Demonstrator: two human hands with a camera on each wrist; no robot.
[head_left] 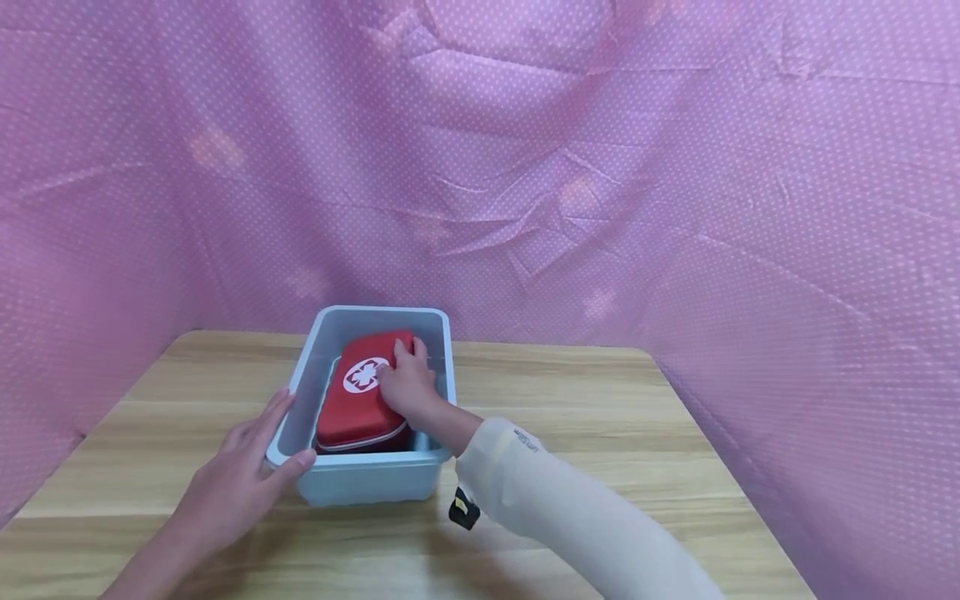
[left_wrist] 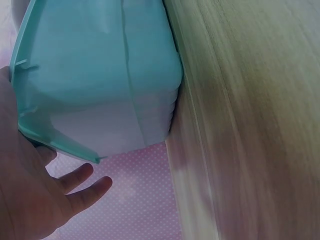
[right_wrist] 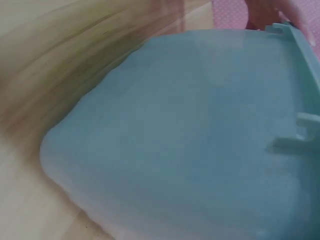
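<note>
A red first-aid case (head_left: 352, 412) with a white round emblem lies tilted inside a pale blue plastic bin (head_left: 367, 483). My right hand (head_left: 411, 383) reaches into the bin and grips the case at its right side, thumb on the top face, fingers over the far right edge. At the bin's near left corner is my left hand (head_left: 240, 471), its thumb on the near rim and its fingers along the left rim. The left wrist view shows those fingers spread and fairly straight beside the bin wall (left_wrist: 95, 65). The right wrist view shows mostly the bin's outer wall (right_wrist: 175, 130).
The bin stands on a wooden table (head_left: 570, 433). Pink dotted cloth (head_left: 525, 167) hangs behind the table and along both sides. A small black piece (head_left: 464, 509) with a yellow mark shows under the right sleeve (head_left: 570, 500), near the bin's front right corner.
</note>
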